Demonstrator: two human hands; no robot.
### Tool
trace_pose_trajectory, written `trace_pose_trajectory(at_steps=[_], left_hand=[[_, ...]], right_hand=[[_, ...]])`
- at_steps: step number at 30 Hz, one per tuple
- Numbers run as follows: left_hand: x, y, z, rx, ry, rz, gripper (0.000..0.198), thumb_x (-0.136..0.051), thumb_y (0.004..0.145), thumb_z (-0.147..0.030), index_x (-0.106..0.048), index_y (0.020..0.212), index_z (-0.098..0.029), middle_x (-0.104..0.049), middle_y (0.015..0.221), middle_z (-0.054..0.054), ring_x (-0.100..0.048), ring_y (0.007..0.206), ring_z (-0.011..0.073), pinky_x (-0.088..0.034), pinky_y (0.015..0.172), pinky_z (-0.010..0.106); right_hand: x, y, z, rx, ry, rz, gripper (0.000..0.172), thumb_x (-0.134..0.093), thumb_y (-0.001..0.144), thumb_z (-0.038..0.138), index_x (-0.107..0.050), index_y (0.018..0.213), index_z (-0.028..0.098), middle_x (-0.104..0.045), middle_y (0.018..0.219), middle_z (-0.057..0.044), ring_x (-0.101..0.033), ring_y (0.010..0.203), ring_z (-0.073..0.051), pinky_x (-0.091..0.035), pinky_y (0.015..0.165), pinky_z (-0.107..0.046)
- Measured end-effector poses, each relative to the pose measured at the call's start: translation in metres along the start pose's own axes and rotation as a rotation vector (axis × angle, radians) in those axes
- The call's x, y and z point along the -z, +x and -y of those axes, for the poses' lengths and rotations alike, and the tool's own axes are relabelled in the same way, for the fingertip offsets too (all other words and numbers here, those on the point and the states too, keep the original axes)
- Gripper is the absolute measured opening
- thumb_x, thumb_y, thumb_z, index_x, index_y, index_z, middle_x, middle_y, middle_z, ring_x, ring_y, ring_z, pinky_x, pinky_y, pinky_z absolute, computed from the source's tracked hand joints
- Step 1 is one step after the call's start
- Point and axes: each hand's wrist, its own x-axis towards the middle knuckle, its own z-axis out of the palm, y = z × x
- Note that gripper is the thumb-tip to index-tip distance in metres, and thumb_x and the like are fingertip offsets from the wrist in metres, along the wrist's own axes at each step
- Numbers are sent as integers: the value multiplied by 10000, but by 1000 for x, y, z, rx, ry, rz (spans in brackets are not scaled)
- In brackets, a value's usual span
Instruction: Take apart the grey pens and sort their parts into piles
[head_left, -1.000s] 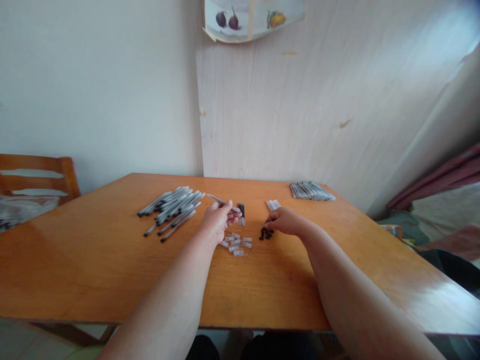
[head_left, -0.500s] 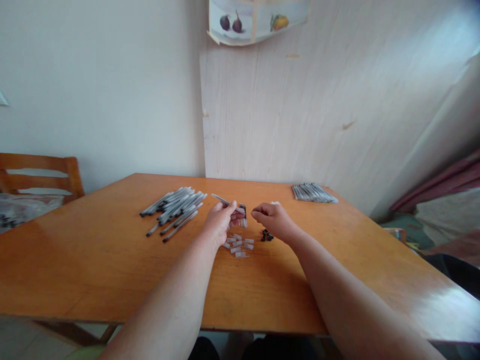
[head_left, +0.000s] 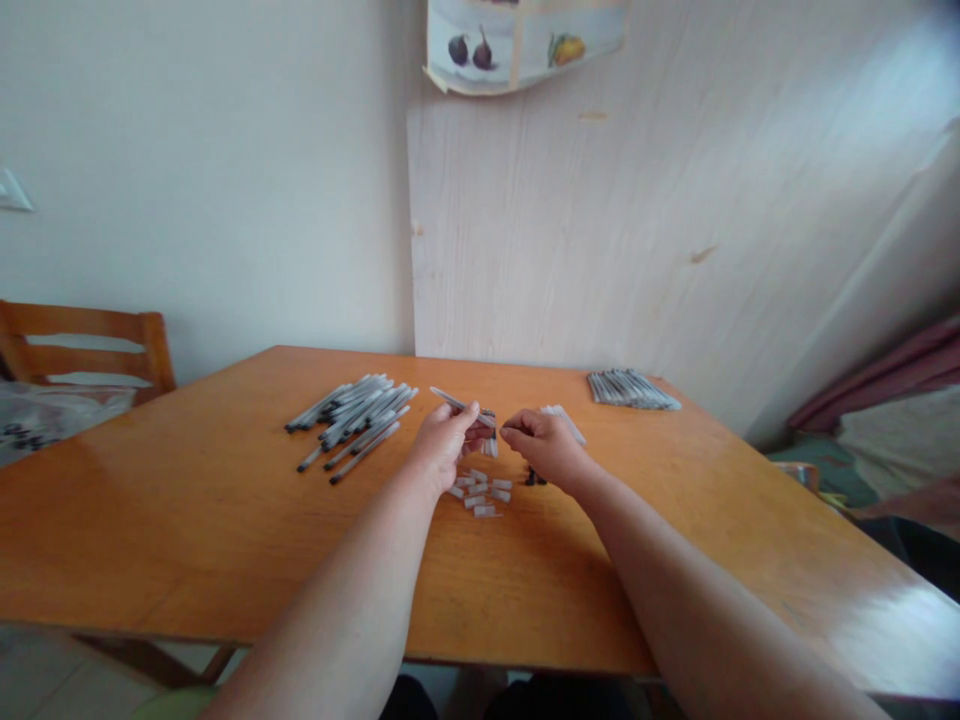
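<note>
My left hand [head_left: 444,447] is closed around a slim pen [head_left: 448,398], whose tip points up and to the left. Facing it, my right hand [head_left: 549,443] has its fingers pinched together near the pen's other end; what they hold, if anything, is too small to make out. Several clear pen caps [head_left: 480,490] lie on the table below my left hand. Small black pieces [head_left: 535,477] sit under my right hand, which partly covers them. Behind my left fingers is a small dark and clear bundle [head_left: 490,446], partly hidden.
A loose pile of pens [head_left: 364,415] lies left on the wooden table [head_left: 225,540]. Further right is a neat row of pens [head_left: 634,390]. White sticks [head_left: 568,421] show behind my right hand. A chair [head_left: 90,345] holding a plastic bag [head_left: 60,420] stands at the left.
My right hand has come slightly closer to the pen's end and now covers more of the black pieces. The view has shifted a little, showing more of the white sticks.
</note>
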Motion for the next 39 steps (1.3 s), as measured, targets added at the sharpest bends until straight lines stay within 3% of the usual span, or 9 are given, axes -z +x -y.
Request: trace_pose_trajectory(at_steps=[16, 20, 26, 32, 39], left_hand=[[32, 19, -21, -189, -148, -491, 95, -575, 863, -257, -579, 853, -163, -679, 782, 41, -663, 635, 106, -457, 526, 180], [32, 20, -21, -173, -131, -480, 105, -578, 862, -265, -587, 843, -162, -678, 791, 46, -659, 627, 106, -459, 524, 185], [27, 17, -18, -155, -114, -432, 159, -651, 816, -292, -560, 862, -170, -674, 751, 32, -649, 593, 105, -462, 529, 191], [26, 17, -14, -146, -75, -399, 152, -634, 820, -290, -544, 851, -172, -679, 759, 35, -651, 603, 105, -448, 526, 185], [26, 19, -11, -151, -61, -367, 186, -649, 810, -315, -538, 807, -166, -675, 711, 38, -646, 581, 112, -449, 521, 193]], right_hand=[[20, 1, -11, -40, -162, -148, 231, -465, 809, 341, -610, 724, 184, -598, 631, -6, -526, 623, -127, -331, 555, -226], [17, 1, -11, -113, -382, -199, 244, -460, 817, 346, -634, 739, 193, -641, 717, -42, -553, 697, -157, -326, 572, -241], [7, -1, -4, -203, -647, -157, 313, -412, 877, 372, -672, 846, 201, -680, 880, -103, -604, 785, -205, -366, 613, -266], [-2, -1, 1, -212, -714, -105, 340, -396, 896, 380, -684, 905, 199, -684, 943, -128, -631, 879, -240, -417, 674, -292], [-10, -3, 8, -197, -744, -40, 334, -403, 890, 367, -689, 933, 200, -700, 914, -127, -650, 842, -245, -432, 681, -313]])
